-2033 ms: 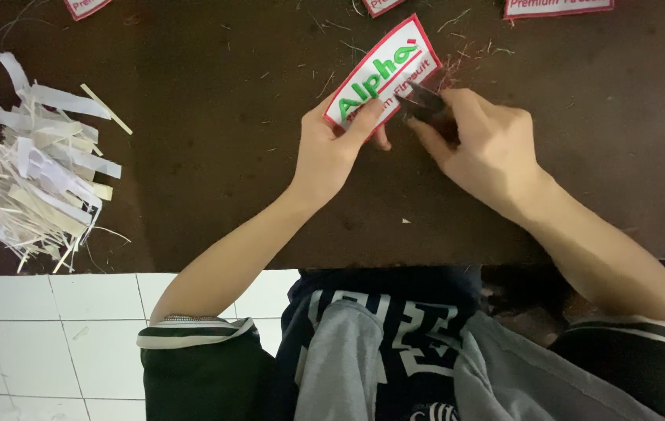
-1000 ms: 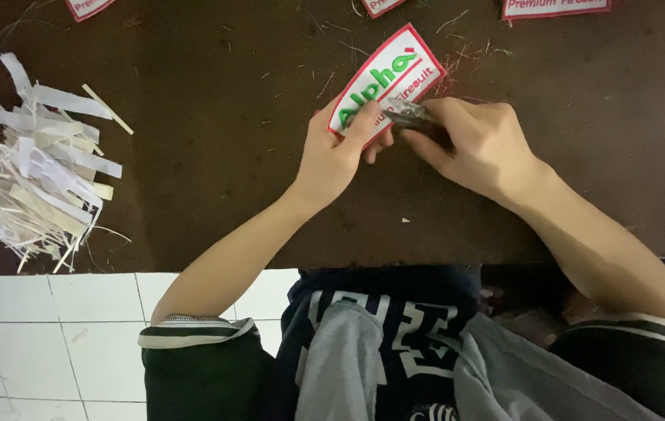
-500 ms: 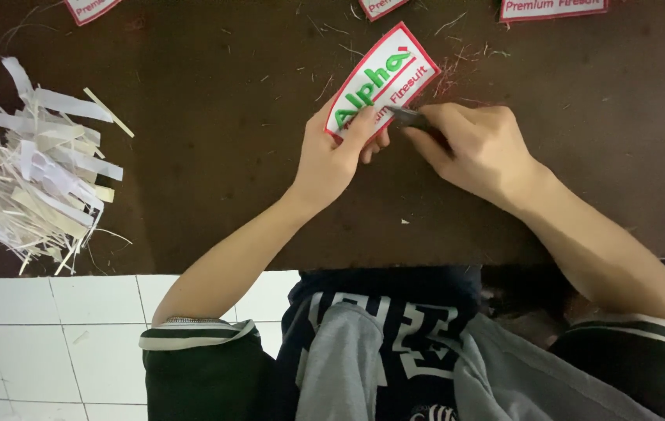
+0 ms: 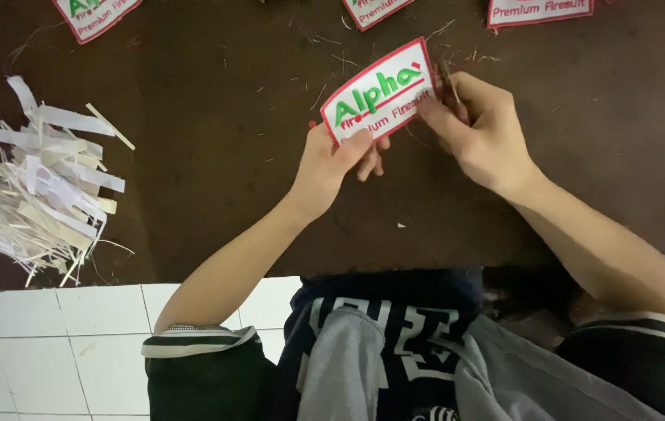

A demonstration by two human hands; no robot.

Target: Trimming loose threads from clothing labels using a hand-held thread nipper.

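Pinching the patch (image 4: 379, 92), left hand (image 4: 331, 165) grip clamped; right hand (image 4: 482, 131) clamps small snips (image 4: 448, 82).

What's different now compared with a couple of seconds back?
The right hand has slid its small dark tool from the lower edge of the patch up to its right end. The left hand keeps its grip on the patch's lower left corner. The pile of white strips and the other patches have not moved.

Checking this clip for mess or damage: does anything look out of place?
Only trimming mess: loose threads scatter over the dark table around the patch, and white strips lie heaped at its left. Nothing looks damaged.
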